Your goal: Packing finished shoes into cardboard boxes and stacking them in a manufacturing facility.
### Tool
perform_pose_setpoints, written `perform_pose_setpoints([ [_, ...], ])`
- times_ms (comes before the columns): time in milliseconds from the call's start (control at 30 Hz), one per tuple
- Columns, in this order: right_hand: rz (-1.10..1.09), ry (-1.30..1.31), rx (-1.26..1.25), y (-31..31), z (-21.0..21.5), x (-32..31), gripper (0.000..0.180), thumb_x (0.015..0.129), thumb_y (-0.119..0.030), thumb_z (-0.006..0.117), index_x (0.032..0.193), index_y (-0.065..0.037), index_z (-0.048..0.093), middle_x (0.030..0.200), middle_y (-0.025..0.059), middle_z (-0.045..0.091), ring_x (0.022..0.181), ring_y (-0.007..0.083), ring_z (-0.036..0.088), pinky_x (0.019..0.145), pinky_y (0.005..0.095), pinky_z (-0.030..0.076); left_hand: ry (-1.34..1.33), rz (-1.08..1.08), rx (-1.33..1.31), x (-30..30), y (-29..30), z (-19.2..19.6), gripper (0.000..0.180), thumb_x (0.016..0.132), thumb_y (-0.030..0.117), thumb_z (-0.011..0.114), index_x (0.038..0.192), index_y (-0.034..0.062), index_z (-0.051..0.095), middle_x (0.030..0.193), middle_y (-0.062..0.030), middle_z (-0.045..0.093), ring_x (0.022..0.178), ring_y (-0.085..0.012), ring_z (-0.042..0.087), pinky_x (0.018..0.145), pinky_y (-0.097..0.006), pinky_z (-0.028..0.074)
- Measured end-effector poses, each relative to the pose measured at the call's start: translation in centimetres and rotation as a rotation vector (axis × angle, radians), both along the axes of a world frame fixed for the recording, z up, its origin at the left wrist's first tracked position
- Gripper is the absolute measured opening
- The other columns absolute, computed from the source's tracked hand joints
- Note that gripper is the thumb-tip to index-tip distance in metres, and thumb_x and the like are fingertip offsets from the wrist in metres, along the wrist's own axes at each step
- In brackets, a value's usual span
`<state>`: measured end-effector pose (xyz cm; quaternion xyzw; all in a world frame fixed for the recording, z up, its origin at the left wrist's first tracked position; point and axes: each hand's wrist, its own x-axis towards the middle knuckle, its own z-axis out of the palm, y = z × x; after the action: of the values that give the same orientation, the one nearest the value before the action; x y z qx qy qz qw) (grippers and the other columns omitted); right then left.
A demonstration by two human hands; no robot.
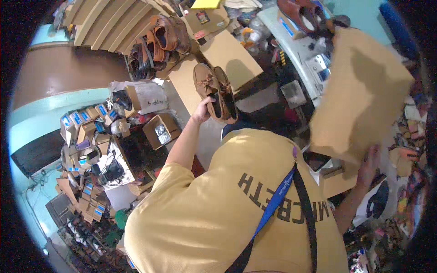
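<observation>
Shoes [209, 81]: a tan pair with bows on the uppers, side by side, openings toward the wearer, raised at the near left corner of the board [239, 59]. Held in the left hand [202, 111], closed on the heel end of the left shoe, thumb at its opening, just nearer than the board. To the right of the board and nearer, a large brown cardboard [357, 98], tilted, with a dark shadow across it. At the cardboard's near edge, well to the right of the board, the right hand [371, 164], blurred and partly hidden; cannot tell whether gripping or only touching.

Left of the board, a heap of brown shoes [168, 38]; farther left and beyond, a rack [107, 25] with pale slats. Beyond the board, a yellow sheet [205, 4]. To its right, a pale tabletop [291, 45] with maroon shoes [298, 13] at the far end. Left of the board and nearer, a white bag [152, 98], an open box [159, 132] and, farther left, boxes [86, 123] with blue labels. On the board's near side, a yellow shirt [236, 182] with dark lettering, crossed by a blue and black lanyard [275, 200].
</observation>
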<state>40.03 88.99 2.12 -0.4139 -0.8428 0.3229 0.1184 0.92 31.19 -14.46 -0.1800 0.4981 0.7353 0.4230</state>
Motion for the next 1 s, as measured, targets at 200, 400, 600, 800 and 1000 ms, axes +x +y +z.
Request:
perform_pose_setpoints([
  [200, 0.343, 0.176, -0.728, -17.0, -5.1, -22.5, 0.037, 0.1, -0.026, 0.049, 0.127, -0.001, 0.052, 0.124, 0.0097, 0.058, 0.114, 0.0186, 0.053, 0.099, 0.033, 0.04, -0.079, -0.04, -0.072, -6.1, -5.5, -5.7, 0.042, 0.08, 0.025, 0.061, 0.117, 0.0055, 0.059, 0.11, -0.0069, 0.066, 0.101, -0.021, 0.062, 0.095, -0.035, 0.046],
  [400, 0.29, 0.107, -1.07, -21.6, -11.2, -33.0, 0.039, 0.098, -0.029, 0.054, 0.124, 0.002, 0.052, 0.119, 0.0078, 0.058, 0.11, 0.0153, 0.054, 0.096, 0.0308, 0.042, -0.035, 0.038, -0.199, -7.6, -11.4, -11.9, 0.041, 0.08, 0.023, 0.064, 0.117, 0.0047, 0.059, 0.106, -0.0075, 0.066, 0.098, -0.0209, 0.063, 0.09, -0.035, 0.048],
  [600, 0.337, 0.012, -1.072, -20.4, -15.1, -39.9, 0.04, 0.096, -0.032, 0.058, 0.12, -0.001, 0.052, 0.112, 0.006, 0.059, 0.105, 0.0151, 0.056, 0.093, 0.0299, 0.044, 0.316, 0.407, -0.407, -6.5, -11.6, -10.1, 0.049, 0.078, 0.004, 0.063, 0.122, 0.0012, 0.043, 0.102, -0.0094, 0.058, 0.093, -0.0191, 0.056, 0.082, -0.033, 0.047],
  [800, 0.375, -0.234, -1.082, -19.9, -19.4, -43.0, 0.042, 0.095, -0.036, 0.059, 0.122, -0.005, 0.051, 0.115, 0.005, 0.058, 0.108, 0.0161, 0.055, 0.093, 0.0336, 0.043, 0.403, 0.309, -0.403, -7.7, -15.1, -14.3, 0.053, 0.079, 0.008, 0.058, 0.131, 0.002, 0.049, 0.117, -0.0094, 0.058, 0.102, -0.0181, 0.055, 0.089, -0.031, 0.045],
  [1000, 0.449, -0.424, -0.959, -19.2, -21.6, -43.3, 0.05, 0.094, -0.042, 0.058, 0.129, -0.008, 0.046, 0.123, 0.0052, 0.055, 0.117, 0.0182, 0.051, 0.091, 0.0419, 0.045, 0.599, -0.188, -1.182, -9.9, -13.4, -13.0, 0.049, 0.082, 0.023, 0.059, 0.128, 0.0051, 0.055, 0.128, -0.0248, 0.05, 0.123, -0.0388, 0.042, 0.105, -0.043, 0.036],
])
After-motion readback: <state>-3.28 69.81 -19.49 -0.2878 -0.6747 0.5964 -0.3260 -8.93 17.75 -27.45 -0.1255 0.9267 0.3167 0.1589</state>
